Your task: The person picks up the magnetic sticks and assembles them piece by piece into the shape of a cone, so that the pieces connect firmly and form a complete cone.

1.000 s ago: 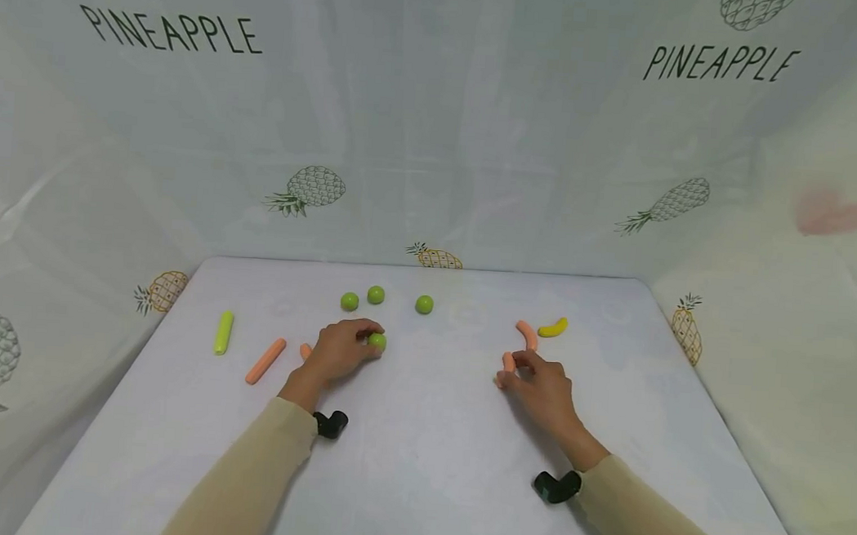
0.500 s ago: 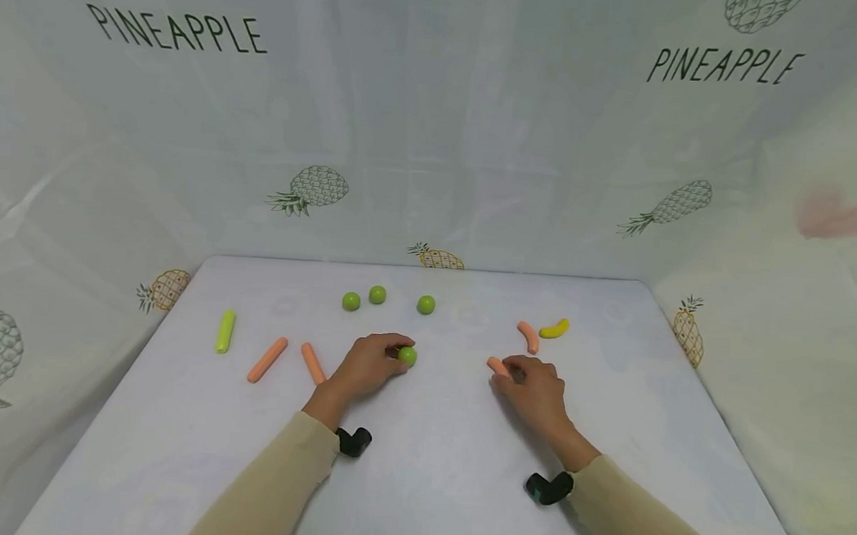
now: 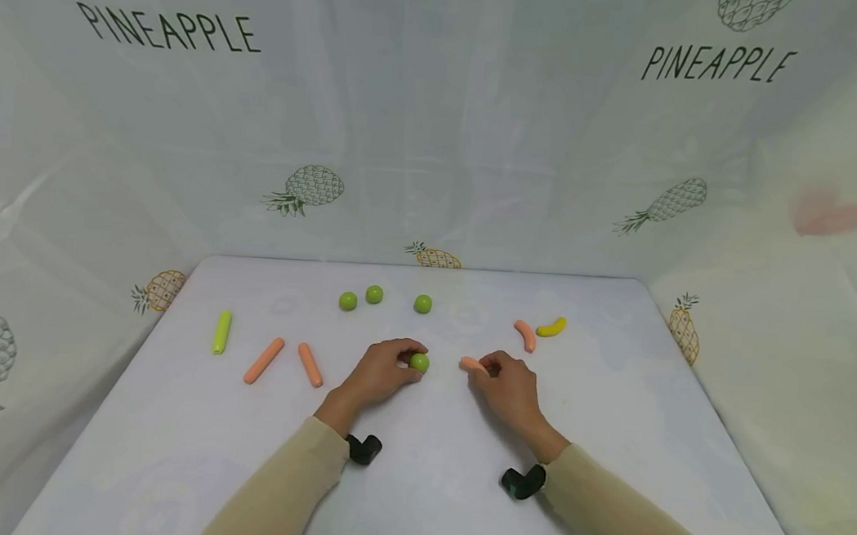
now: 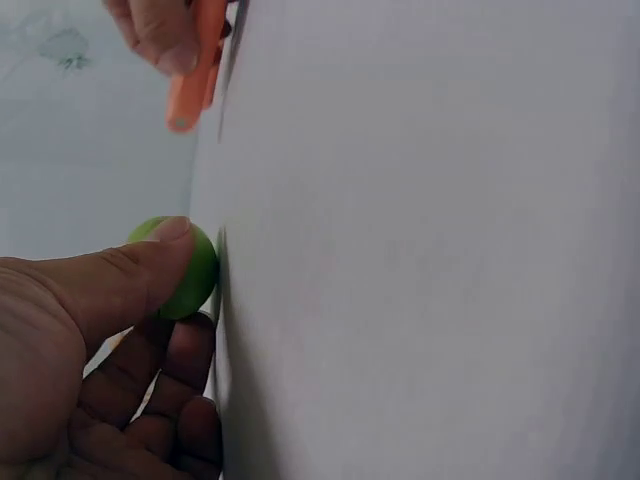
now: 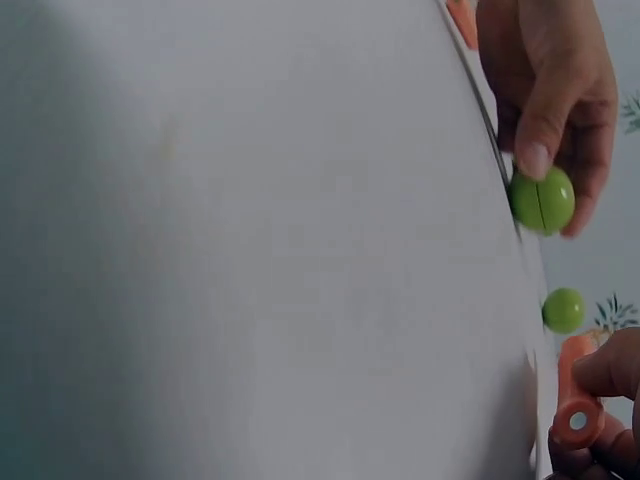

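Note:
Near the middle of the white table, my left hand pinches a small green ball between thumb and fingers. A dark seam line shows on this ball in the right wrist view. Just to its right, my right hand pinches a short orange sausage-shaped piece, its free end towards the ball. A pale round spot shows on one end of that piece. A small gap separates ball and piece. My fingers hide part of both things.
Further back lie more green balls, several in all. At right are a curved orange piece and a small yellow banana-shaped piece. At left lie two straight orange sticks and a yellow-green stick. A pineapple-print curtain hangs behind.
My left hand has carried the green ball to the right, uncovering an orange stick. My right hand has moved left with the orange sausage-shaped piece and turned it sideways. The gap between them has narrowed.

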A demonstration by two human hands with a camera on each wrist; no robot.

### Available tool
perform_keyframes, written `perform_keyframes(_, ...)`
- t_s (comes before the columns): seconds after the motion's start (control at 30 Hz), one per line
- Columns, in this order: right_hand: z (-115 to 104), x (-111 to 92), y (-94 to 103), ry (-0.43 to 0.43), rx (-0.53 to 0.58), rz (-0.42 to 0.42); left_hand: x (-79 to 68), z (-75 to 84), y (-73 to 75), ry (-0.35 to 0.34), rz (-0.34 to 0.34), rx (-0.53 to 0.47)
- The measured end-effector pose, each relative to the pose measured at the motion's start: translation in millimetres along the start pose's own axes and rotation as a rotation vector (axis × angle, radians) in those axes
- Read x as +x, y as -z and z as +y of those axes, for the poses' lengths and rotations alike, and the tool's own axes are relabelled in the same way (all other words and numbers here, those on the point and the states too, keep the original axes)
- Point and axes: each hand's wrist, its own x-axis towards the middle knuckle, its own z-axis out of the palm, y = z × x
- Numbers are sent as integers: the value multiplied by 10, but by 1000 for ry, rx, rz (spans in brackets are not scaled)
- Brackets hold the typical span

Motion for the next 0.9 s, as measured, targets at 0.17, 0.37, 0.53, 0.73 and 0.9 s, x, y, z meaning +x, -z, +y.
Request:
perform_keyframes(0.17,-139,-9,-139,-4,52,-24,-13,36,-33,-18,-9,-16)
perform_keyframes(0.37,-236,-26,-233,40,46,-31,-26,62,-46,-29,-13,-15)
perform_keyframes(0.53,-274,-28,-250,53,33,-38,-29,78,-50,-37,-9,-3)
perform_keyframes(0.73,-279,-28,-247,50,19,-42,-27,88,-49,-37,-8,-8)
perform_keyframes(0.9,-280,-50,-251,60,1,-56,-16,73,-63,-39,-2,-4)
